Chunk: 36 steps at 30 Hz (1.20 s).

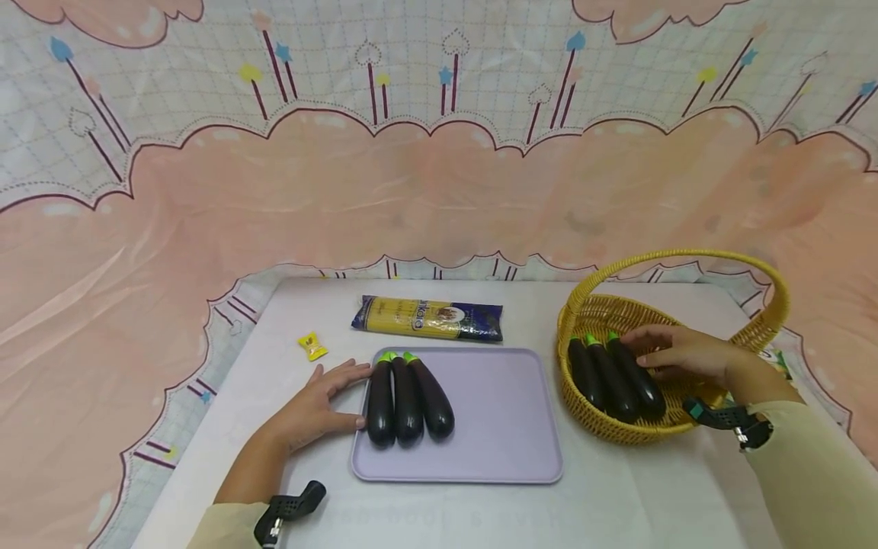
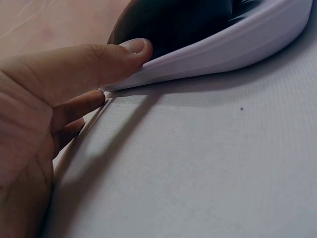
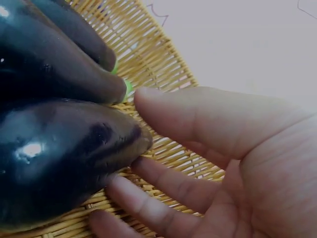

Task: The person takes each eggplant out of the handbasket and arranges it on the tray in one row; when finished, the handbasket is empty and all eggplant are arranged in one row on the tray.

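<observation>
Altogether, we count six eggplants [image 1: 408,408], glossy, dark, green at the stem, in two lots of three. Lot one: side by side on the left half of a lilac tray [image 1: 501,419], stems toward its far edge, the rightmost one slanting. Lot two: three eggplants [image 1: 613,381] in a yellow wicker basket [image 1: 610,436] with a tall arched handle [image 1: 686,253], standing right of the tray.

Left hand [image 1: 317,408], one: spread, thumb apart from the fingers, at the left edge of the tray; in the left wrist view we see the thumb tip on the rim, next to an eggplant. Right hand [image 1: 693,357], one: inside the basket, fingers loosely bent and thumb apart, by the rightmost eggplant there; the fingertips lie at its edge, and whether they press on it we cannot tell.

Also on the white table [image 1: 425,518], we enter one long blue-and-yellow packet [image 1: 428,319] beyond the tray, and one small yellow wrapped sweet [image 1: 312,346] to that packet's left. Behind everything we record a pink-and-white cloth [image 1: 439,198] printed with candles.
</observation>
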Each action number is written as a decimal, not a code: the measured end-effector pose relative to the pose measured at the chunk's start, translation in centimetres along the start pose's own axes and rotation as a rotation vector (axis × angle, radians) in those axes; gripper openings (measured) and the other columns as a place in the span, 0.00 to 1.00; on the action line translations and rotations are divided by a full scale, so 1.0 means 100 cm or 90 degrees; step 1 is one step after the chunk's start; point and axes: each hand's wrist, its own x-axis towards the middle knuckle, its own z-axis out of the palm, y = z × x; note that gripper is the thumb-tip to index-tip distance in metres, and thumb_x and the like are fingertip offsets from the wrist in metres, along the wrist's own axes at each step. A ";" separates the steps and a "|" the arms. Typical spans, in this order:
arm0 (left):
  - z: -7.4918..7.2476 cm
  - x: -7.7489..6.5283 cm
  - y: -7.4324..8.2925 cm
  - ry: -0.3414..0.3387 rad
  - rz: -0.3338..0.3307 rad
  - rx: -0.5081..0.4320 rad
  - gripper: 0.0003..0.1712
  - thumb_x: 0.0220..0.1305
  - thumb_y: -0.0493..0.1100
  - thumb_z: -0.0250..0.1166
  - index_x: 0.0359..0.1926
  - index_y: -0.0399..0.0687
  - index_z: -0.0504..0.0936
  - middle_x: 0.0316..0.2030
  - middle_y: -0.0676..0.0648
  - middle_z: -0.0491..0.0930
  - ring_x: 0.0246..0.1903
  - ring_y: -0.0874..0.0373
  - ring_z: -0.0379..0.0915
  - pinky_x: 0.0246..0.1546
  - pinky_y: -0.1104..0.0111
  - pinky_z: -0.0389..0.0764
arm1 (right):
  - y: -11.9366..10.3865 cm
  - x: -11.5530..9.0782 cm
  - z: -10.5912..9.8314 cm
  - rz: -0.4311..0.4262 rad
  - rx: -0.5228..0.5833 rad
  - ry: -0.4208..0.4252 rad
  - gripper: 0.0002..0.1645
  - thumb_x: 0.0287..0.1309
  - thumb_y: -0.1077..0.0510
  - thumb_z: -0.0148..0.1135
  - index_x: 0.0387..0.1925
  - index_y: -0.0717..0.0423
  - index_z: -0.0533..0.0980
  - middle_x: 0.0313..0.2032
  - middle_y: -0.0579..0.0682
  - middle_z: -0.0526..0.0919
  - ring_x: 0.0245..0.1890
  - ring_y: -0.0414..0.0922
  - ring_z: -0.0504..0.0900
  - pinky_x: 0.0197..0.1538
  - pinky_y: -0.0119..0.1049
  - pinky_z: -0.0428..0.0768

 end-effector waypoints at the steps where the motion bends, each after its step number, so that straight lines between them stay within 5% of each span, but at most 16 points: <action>1: 0.000 0.000 0.000 0.000 0.001 -0.001 0.50 0.51 0.49 0.85 0.76 0.52 0.76 0.78 0.40 0.68 0.83 0.39 0.45 0.81 0.41 0.24 | 0.001 0.000 0.000 -0.003 0.002 -0.005 0.35 0.72 0.58 0.65 0.73 0.70 0.66 0.70 0.70 0.72 0.61 0.50 0.81 0.59 0.41 0.86; 14: 0.000 0.001 0.000 -0.002 0.003 0.005 0.50 0.52 0.49 0.85 0.75 0.52 0.76 0.78 0.41 0.68 0.83 0.40 0.45 0.81 0.41 0.24 | 0.002 -0.002 -0.001 0.008 0.038 -0.094 0.36 0.69 0.60 0.67 0.74 0.60 0.66 0.73 0.72 0.62 0.62 0.57 0.77 0.57 0.50 0.88; 36: 0.001 0.002 -0.001 -0.002 0.003 -0.005 0.49 0.52 0.48 0.85 0.75 0.50 0.76 0.77 0.41 0.68 0.83 0.38 0.45 0.81 0.40 0.23 | 0.005 0.000 0.000 -0.020 0.008 -0.031 0.40 0.61 0.60 0.70 0.72 0.64 0.66 0.66 0.67 0.71 0.59 0.53 0.77 0.55 0.44 0.86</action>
